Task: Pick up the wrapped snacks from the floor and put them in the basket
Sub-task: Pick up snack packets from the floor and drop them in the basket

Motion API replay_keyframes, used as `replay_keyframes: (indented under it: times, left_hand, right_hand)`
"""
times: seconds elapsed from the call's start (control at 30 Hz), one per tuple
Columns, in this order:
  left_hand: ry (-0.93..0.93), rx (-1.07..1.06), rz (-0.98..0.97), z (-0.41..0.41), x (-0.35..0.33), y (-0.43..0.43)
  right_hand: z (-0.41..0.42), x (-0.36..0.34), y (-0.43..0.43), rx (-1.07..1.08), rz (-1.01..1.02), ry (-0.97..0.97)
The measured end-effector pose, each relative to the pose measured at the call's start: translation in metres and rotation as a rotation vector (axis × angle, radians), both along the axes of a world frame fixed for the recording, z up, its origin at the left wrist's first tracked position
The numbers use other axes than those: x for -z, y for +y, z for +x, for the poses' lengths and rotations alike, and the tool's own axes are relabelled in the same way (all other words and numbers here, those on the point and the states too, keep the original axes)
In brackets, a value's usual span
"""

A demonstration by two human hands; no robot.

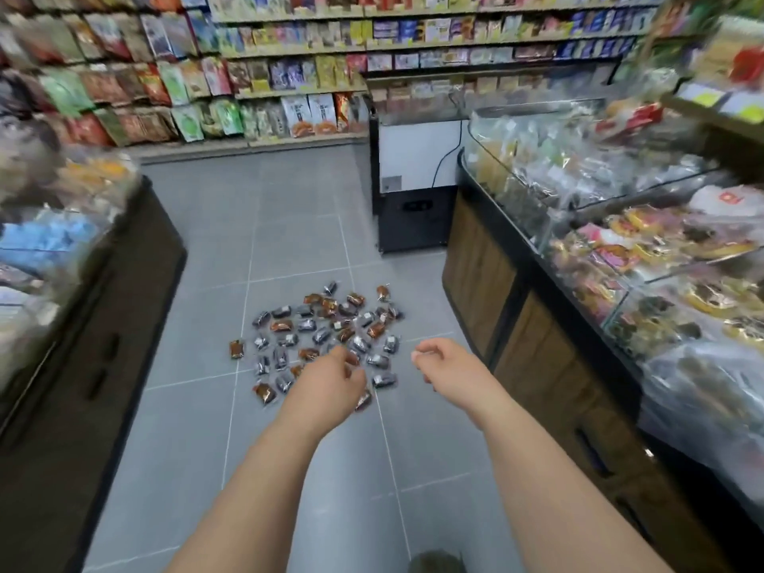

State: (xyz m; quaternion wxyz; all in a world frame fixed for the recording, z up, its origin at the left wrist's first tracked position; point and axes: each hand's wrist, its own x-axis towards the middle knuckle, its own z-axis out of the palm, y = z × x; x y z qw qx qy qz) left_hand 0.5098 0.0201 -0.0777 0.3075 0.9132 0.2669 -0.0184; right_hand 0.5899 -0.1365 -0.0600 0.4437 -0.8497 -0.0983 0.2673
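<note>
Several small wrapped snacks (318, 328), dark and orange-brown in clear wrappers, lie scattered in a loose pile on the grey tiled floor ahead of me. My left hand (330, 378) hangs above the near edge of the pile, fingers loosely curled, holding nothing that I can see. To the right of the pile my right hand (438, 363) hovers over bare floor with its fingers loosely curled and empty. Both forearms reach forward from the bottom of the view. No basket is in view.
A dark display counter (95, 324) flanks the aisle on the left and a wood-fronted counter (516, 316) with glass bins of snacks on the right. A chest freezer (413, 192) stands behind the pile. Shelves of packets (289, 76) line the back wall.
</note>
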Motion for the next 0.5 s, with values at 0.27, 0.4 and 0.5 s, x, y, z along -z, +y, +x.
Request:
replay_keyframes:
  times: [0.27, 0.4, 0.5]
  left_hand:
    - [0.008, -0.131, -0.077, 0.100, -0.001, 0.059]
    - [0.018, -0.162, -0.109, 0.137, 0.012, 0.099]
    - [0.032, -0.163, -0.134, 0.172, 0.022, 0.139]
  right_hand:
    - [0.121, 0.001, 0.062, -0.150, -0.124, -0.055]
    - [0.157, 0.012, 0.109, -0.177, -0.100, -0.032]
    - [0.189, 0.025, 0.152, -0.182, -0.096, -0.036]
